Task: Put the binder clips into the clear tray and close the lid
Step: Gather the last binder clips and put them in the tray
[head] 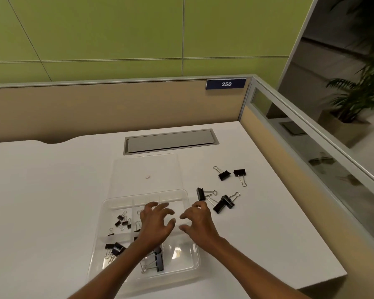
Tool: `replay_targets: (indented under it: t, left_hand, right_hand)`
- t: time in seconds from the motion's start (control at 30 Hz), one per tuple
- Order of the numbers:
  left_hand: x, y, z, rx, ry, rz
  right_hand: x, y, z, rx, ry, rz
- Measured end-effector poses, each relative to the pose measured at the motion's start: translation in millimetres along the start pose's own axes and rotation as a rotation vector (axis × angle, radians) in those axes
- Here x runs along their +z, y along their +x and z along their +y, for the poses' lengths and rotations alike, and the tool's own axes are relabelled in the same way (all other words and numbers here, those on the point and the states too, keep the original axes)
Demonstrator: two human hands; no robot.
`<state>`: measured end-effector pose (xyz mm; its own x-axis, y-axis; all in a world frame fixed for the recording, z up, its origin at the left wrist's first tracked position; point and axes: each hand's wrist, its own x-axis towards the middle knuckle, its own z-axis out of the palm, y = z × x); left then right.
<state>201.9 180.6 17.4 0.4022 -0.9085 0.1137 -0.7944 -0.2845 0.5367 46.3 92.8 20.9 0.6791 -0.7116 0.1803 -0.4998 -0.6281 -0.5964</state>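
Head view looks down on a white desk (52, 190), fenced at the back by a beige partition (95, 108), with a green wall (117, 29) behind it and a plant (358, 93) past the glass on the right. On the desk, close to the person, sits the clear tray (188, 262), split into compartments. Its lid (125, 173) lies open and flat just behind it, reaching a grey hatch (171, 140) set in the desk. A blue sign (226, 84) on the partition reads 250. The left hand (158, 225) hovers over the middle of the tray, fingers spread and loosely curled, holding nothing. The right hand (199, 222) hovers over the tray's right side in the same spread claw, also empty. Its fingertips are just beside the nearest loose clip (201, 194); whether they touch cannot be told. Inside the tray, small clips (122, 222) lie in a left compartment, bigger clips (115, 249) in the near-left one, and a large clip (158, 261) in the near-middle one beside the left forearm. Right of the tray, a cluster (224, 202) of loose clips lies near the right hand, and a pair (224, 174) lies farther back. A small white disc (147, 176) shows on the lid.
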Motion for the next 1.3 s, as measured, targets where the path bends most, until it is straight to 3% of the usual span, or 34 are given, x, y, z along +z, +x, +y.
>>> replay_targets:
  t: [0.2,0.67,0.9,1.3]
  left_hand:
    - [13.8,28.7,32.1,0.077,0.063,-0.028]
    - [46.8,97.8,81.8,0.171,0.281,-0.216]
    - [62.7,122.6,84.2,0.130,0.318,-0.291]
    - [84.8,155.6,67.4,0.253,0.527,-0.405]
  right_hand:
    - [-22.0,-0.7,35.5,0.066,-0.142,0.078]
    - [-68.4,5.3,113.0,0.299,-0.185,0.007]
    - [-77.7,15.4,139.5,0.319,-0.229,-0.072]
    - [-80.1,46.6,160.0,0.211,-0.366,-0.294]
